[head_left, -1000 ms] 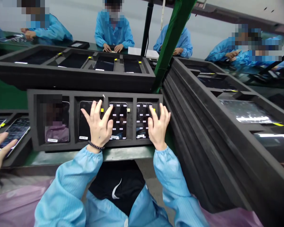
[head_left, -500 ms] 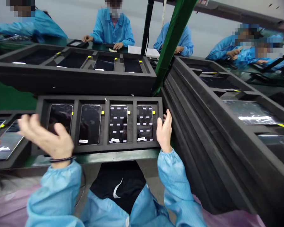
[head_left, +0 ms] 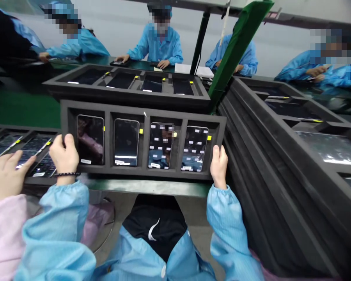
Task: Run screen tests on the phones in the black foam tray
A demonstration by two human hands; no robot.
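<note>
I am holding a long, dark grey foam tray (head_left: 143,108) by its two short ends, tilted up toward me above the green surface (head_left: 23,111). My left hand (head_left: 64,156) is closed around the tray's near left corner, thumb on the top face and fingers curled under the edge; a thin beaded bracelet (head_left: 66,174) circles that wrist. My right hand (head_left: 218,164) grips the near right corner the same way, thumb on the rim. Both arms wear pale blue, finely striped sleeves (head_left: 222,218) with gathered cuffs.

The tray is matte, blocky and slightly rough-looking, cut into four rectangular pockets side by side. Each pocket holds one flat phone (head_left: 126,142) with rounded corners and a glossy black glass face that mirrors the room. The two phones on the right (head_left: 194,148) show rows of small white rectangles on their faces. A small yellow tab (head_left: 140,131) sticks out at the right edge of each phone, and a small white label sits near each bottom end.

Behind it rests a second foam tray (head_left: 128,91) of the same kind, also loaded with dark phones. To my right rises a stepped stack of more grey foam trays (head_left: 280,164). At my left, another person's hand (head_left: 2,175) with a pink sleeve rests by a tray of phones (head_left: 32,156). Across the surface sit people in blue coats (head_left: 160,47).
</note>
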